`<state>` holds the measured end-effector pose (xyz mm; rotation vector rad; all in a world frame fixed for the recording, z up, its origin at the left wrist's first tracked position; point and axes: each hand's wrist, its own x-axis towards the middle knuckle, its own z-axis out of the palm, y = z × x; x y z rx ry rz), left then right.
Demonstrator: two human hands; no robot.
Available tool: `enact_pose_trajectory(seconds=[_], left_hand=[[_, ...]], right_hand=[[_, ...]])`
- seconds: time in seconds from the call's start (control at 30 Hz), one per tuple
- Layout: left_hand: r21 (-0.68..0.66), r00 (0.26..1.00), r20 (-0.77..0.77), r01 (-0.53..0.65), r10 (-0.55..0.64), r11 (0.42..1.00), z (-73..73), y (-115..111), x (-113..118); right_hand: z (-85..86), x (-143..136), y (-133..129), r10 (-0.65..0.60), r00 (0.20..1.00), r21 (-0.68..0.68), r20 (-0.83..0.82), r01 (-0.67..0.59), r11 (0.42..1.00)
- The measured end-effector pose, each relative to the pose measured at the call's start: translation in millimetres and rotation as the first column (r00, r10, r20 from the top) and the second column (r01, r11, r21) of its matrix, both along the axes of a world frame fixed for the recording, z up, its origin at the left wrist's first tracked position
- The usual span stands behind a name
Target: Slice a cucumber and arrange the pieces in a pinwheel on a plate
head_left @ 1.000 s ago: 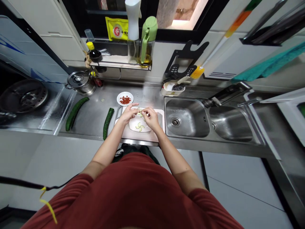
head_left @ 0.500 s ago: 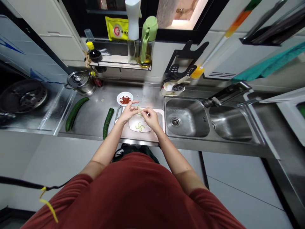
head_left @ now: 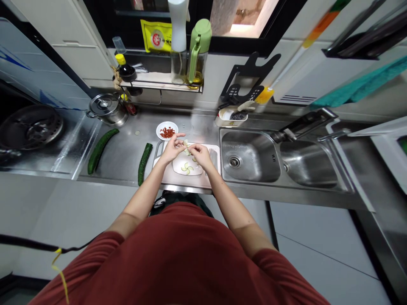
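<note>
My left hand (head_left: 173, 149) and my right hand (head_left: 201, 155) meet over a white plate (head_left: 178, 167), fingertips pinched on a thin, pale green cucumber slice (head_left: 185, 144). Which fingers carry its weight is hard to see. On the plate's near part, several curved cucumber slices (head_left: 187, 169) lie in a pinwheel pattern; others sit partly hidden below my fingers. Under the plate is a light cutting board (head_left: 203, 183) with a grey handle. Left of the board lies a cut length of cucumber (head_left: 145, 163). Behind my left hand stands a small white dish of red chopped pieces (head_left: 167, 131).
A whole cucumber (head_left: 101, 150) lies farther left, near a lidded steel pot (head_left: 108, 109). To the right is a double sink (head_left: 251, 156) with a black faucet (head_left: 302, 125). A wall shelf (head_left: 162, 86) holds bottles. A utensil holder (head_left: 230, 123) stands behind the sink's edge.
Both hands stay pinched together over the plate with only slight finger movement. The view has shifted very slightly; the pinwheel of slices looks the same.
</note>
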<state>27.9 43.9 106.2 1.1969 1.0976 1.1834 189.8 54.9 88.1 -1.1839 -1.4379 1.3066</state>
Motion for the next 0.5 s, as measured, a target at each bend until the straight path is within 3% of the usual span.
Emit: enact_pose_trajectory(seconds=[0.17, 0.37, 0.5], left_hand=[[-0.006, 0.999, -0.052, -0.006, 0.006, 1.0, -18.3, 5, -9], [-0.091, 0.991, -0.129, -0.035, 0.023, 0.995, -55.1, 13, -23], [-0.136, 0.986, -0.163, -0.058, 0.036, 0.989, -79.0, 17, -29]], right_hand=[[-23.3, -3, 8, 0.056, 0.998, -0.075, 0.041, -0.053, 0.996], [-68.5, -12, 19, 0.119, 0.967, -0.143, 0.223, -0.088, 0.986], [-88.5, -19, 19, 0.151, 0.919, -0.124, 0.364, -0.112, 0.986]])
